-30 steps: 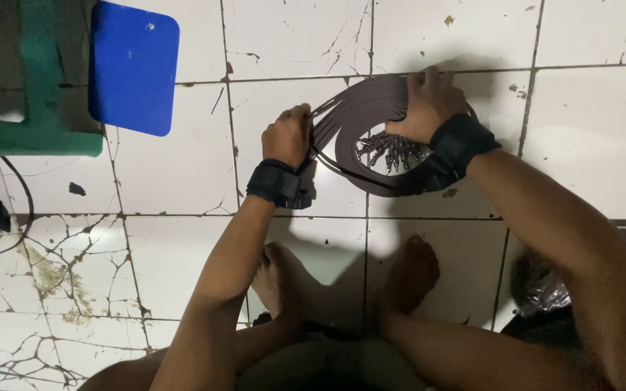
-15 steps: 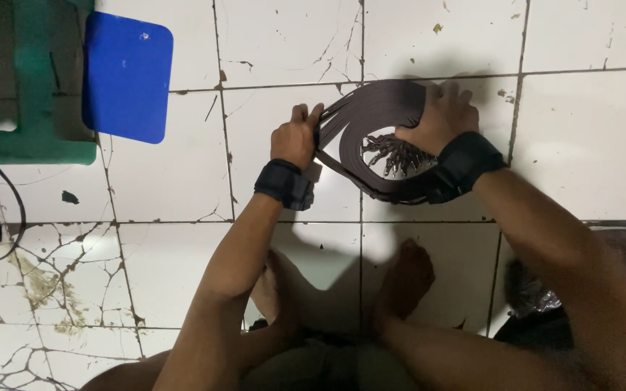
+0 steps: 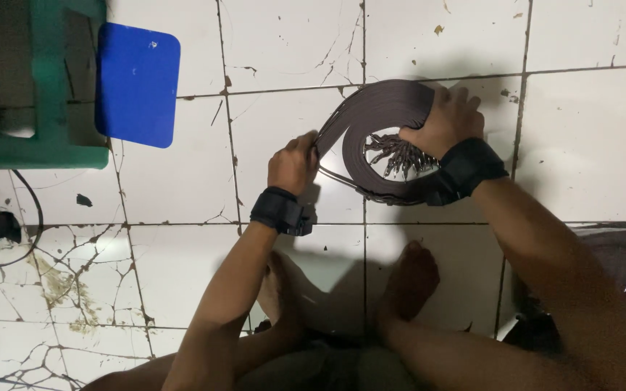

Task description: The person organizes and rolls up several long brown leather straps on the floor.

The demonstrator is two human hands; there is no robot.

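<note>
Hands: both of mine are down on the cracked white tiled floor (image 3: 182, 181), working one coil between them.
Left hand (image 3: 293, 164): closed, fingers pinching the loose outer layers of the dark brown flat strap coil (image 3: 371, 119) at its left edge, knuckles up.
Right hand (image 3: 445, 122): clamped over the top right of the coil, fingers curled round the outer band, palm pressing on it.
Coil: it lies flat on the tiles, straight between my two hands, wound in many thin layers; near my left fingers the outer turns fan away from the main roll.
Centre of coil: just under my right palm sits a bunch of small metal clips (image 3: 398, 156), pale and spiky; I can't tell exactly what kind.
Wrists: a black wrist strap (image 3: 281, 211) on my left, a black wrist strap (image 3: 465, 168) on my right, the right one touching the lower rim of the coil.
Feet: my bare feet (image 3: 407, 279) rest on the tiles below my hands, nearer to me.
Far left: a blue rounded plastic board (image 3: 138, 83) lies well beyond my left hand, beside a green plastic stool (image 3: 52, 94).
Left edge: a black cable (image 3: 27, 210) curves over the tiles.
</note>
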